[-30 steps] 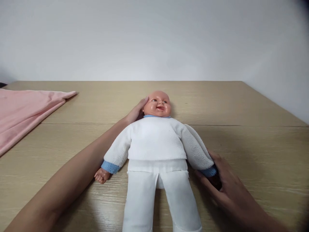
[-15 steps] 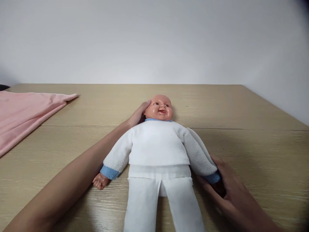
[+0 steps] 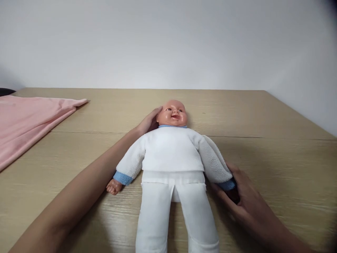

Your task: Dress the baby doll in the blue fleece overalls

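A baby doll [image 3: 172, 151] in a white fleece top with blue cuffs and white trousers lies face up on the wooden table, its head toward the far side. My left hand [image 3: 149, 122] cups the left side of the doll's head, thumb along the side; its other fingers are hidden behind the head and neck. Around the doll's lower arm on the right, by the blue cuff [image 3: 228, 185], my right hand [image 3: 243, 195] is closed, and the doll's hand there is mostly in shadow. The doll's other hand [image 3: 113, 186] rests beside my left forearm.
A pink cloth [image 3: 34, 119] lies spread on the left of the table [image 3: 279, 119], one corner pointing right. A dark object [image 3: 6, 91] shows at the far left edge. A pale wall [image 3: 168, 42] stands behind the table.
The doll and both hands appear slightly higher in view, and the table and cloth have shifted with them. Both hands keep the same hold on the doll.
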A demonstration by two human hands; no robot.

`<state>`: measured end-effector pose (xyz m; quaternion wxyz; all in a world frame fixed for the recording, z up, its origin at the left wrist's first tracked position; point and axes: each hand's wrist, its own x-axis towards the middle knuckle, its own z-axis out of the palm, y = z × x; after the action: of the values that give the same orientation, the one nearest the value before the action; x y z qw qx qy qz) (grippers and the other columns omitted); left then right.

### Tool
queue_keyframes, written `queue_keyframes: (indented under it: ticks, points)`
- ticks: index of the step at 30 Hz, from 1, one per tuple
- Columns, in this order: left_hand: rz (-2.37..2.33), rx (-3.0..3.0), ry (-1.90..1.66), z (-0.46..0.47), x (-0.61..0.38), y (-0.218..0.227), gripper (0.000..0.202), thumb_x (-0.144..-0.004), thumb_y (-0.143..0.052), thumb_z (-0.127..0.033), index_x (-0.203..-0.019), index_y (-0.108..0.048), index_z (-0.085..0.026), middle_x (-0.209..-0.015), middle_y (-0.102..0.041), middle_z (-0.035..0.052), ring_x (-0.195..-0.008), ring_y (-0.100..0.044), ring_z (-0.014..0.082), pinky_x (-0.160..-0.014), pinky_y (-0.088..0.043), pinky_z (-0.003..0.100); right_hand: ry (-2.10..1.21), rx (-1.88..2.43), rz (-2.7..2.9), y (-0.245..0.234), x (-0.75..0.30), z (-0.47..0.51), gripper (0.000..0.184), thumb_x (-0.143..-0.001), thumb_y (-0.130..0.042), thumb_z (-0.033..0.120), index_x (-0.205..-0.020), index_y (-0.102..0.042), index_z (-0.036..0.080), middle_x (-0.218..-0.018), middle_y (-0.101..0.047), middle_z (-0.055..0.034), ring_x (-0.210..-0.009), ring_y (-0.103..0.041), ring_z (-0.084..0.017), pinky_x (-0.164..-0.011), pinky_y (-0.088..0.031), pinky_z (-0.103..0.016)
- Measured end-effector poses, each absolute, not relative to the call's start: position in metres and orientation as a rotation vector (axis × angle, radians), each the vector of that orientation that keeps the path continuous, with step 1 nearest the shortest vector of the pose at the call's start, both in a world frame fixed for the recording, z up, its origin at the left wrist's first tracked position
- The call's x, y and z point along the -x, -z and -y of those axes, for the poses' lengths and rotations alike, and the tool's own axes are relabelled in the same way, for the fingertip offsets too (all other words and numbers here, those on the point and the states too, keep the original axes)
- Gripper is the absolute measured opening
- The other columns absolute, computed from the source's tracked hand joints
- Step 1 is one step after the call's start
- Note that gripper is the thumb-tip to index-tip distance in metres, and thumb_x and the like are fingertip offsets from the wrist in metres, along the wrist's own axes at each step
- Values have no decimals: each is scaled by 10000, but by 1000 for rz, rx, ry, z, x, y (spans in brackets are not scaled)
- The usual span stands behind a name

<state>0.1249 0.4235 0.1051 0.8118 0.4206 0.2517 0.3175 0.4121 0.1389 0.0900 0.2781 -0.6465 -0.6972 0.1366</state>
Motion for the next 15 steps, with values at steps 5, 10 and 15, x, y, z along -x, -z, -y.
queue_keyframes:
  ticks: [5, 10, 15]
  points:
    - [-724, -858, -1005, -418, -115, -105, 332, -1031, -718, -491, -1135, -817, -191, -1269, -865, 112, -1383, -736, 315, -1271, -508, 423, -188, 1674, 1985, -88, -420, -151, 527, -1068, -618, 623, -1411, -612, 223, -1195, -759, -158, -1079, -714, -385, -929, -604, -535]
    - [-967, -836, -1139, -388, -82, -117, 167, -999, -721, -347, -976, -774, -191, -1187, -846, 121, -1195, -777, 248, -1138, -564, 363, 86, 1836, 2056, -91, -424, -159, 659, -1099, -484, 642, -1479, -628, 123, -1396, -746, -239, -1268, -693, -466, -1138, -523, -685]
    - [-1159, -883, -1253, -336, -61, -152, 119, -953, -736, -303, -900, -734, -196, -1118, -809, 94, -912, -710, 215, -970, -557, 353, 420, 1707, 2097, -121, -393, -109, 687, -1119, -519, 550, -1539, -586, 11, -1516, -679, -326, -1438, -606, -532, -1270, -367, -783]
